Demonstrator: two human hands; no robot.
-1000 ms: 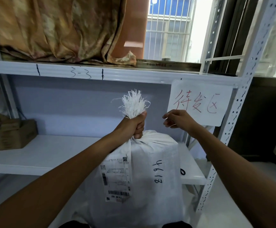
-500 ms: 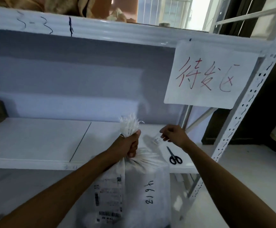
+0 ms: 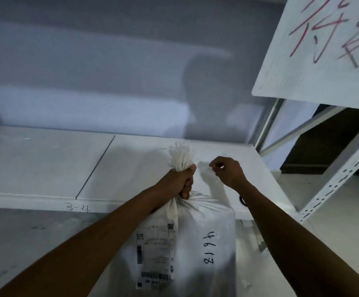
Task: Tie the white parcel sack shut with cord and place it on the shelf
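The left hand (image 3: 181, 182) gripped the sack (image 3: 195, 243) by its upright neck; right hand (image 3: 227, 172) hovered curled just right of it; cord hold unclear.

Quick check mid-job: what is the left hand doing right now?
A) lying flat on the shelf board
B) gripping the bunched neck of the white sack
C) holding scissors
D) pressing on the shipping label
B: the left hand is fisted round the gathered neck of the white sack, with the frayed top sticking up out of the fist.
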